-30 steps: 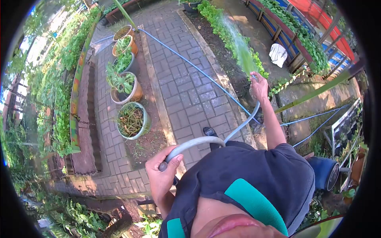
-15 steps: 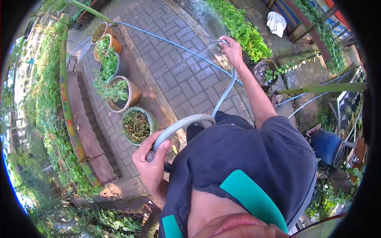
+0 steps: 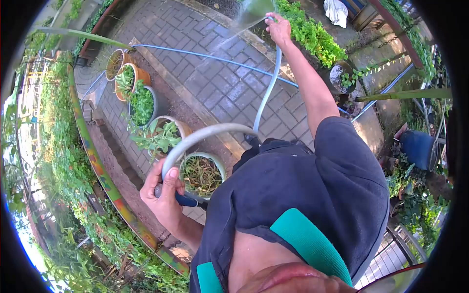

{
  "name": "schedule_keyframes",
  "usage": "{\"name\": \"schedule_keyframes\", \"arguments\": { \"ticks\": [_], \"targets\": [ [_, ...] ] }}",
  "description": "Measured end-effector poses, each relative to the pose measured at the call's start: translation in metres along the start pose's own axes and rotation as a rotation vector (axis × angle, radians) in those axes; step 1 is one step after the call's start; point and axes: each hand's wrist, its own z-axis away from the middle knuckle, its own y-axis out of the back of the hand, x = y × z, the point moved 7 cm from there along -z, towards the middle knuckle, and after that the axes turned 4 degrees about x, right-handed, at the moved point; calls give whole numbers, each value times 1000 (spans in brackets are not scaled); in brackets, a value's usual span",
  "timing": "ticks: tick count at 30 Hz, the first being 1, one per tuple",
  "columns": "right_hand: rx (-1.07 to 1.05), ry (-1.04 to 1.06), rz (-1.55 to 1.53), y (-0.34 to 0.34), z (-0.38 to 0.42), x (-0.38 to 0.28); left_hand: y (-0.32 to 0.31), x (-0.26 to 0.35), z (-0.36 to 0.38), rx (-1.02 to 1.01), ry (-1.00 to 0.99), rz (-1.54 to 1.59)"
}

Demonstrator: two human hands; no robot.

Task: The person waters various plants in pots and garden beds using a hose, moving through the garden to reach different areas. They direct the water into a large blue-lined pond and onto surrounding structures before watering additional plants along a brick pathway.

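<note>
My right hand (image 3: 279, 30), at the top, is closed round the outlet end of a pale hose (image 3: 274, 73). Water sprays from there over the paving and the planted bed. The hose runs down toward my feet. My left hand (image 3: 165, 195), at the lower left, is closed round a thick grey curved length of hose (image 3: 215, 131) that arches up in front of my chest. A dark blue grip-like piece (image 3: 184, 200) with a rounded dark end also shows in that hand; what it belongs to is partly hidden. Beside it stands a pot of dry grassy stalks (image 3: 201, 176).
Several potted plants (image 3: 132, 80) line the paved path (image 3: 195, 73). A thin blue hose (image 3: 215, 57) crosses it. Leafy green plants (image 3: 312, 36) grow at the upper right, near a dark pot (image 3: 342, 78). A blue barrel (image 3: 417, 149) lies right; a painted rail (image 3: 97, 171) runs left.
My right hand has moved up slightly, and the spray now reaches across the path to the left. My left hand has shifted left, with its hose arching wider. The view has turned somewhat.
</note>
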Motion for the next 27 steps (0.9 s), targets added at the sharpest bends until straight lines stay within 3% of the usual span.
{"name": "schedule_keyframes", "arguments": {
  "ticks": [3,7,11,14,16,19,22,27],
  "targets": [
    [16,-22,-117,-29,-4,1,34,-5,-30,59,-22,136],
    [22,-367,-342,-15,8,56,79,-3,-56,219,-70,157],
    [257,-557,-417,29,15,138,99,0,-85,327,-81,171],
    [81,-667,-499,33,5,200,74,-3,-127,244,-29,116],
    [341,-361,-459,32,22,145,45,-11,-163,64,11,58],
    [400,-473,-434,-15,-12,125,3,-15,-212,13,55,6],
    [386,-345,-336,-59,-51,94,-24,-10,-267,-65,62,-102],
    [405,-420,-450,-107,-91,87,-65,18,-336,-113,31,-60]
  ]
}}
